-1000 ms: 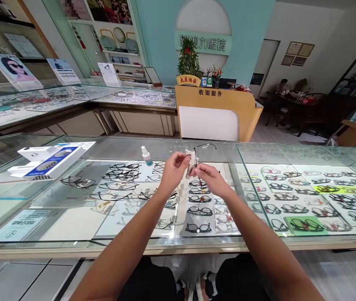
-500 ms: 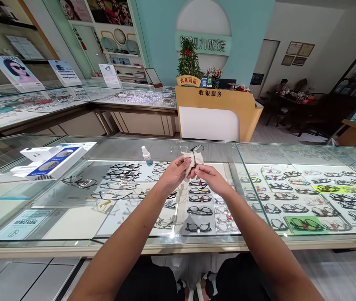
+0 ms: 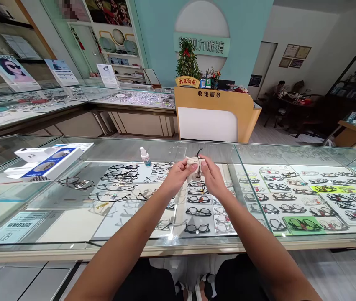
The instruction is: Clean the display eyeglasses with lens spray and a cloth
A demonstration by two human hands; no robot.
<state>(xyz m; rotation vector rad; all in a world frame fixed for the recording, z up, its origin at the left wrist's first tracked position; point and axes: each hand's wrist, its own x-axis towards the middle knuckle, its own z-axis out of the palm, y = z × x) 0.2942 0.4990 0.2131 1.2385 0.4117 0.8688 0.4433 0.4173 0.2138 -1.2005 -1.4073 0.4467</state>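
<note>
Holding cloth (image 3: 193, 161), glasses (image 3: 199, 151) | left hand (image 3: 178, 174), right hand (image 3: 213, 176) | counter edge (image 3: 196, 250) well apart

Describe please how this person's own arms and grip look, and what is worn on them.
The left arm and right arm are bare as far as they show: no sleeve, watch or bracelet. The left grip and right grip are ungloved human hands; no ring is visible.
</note>
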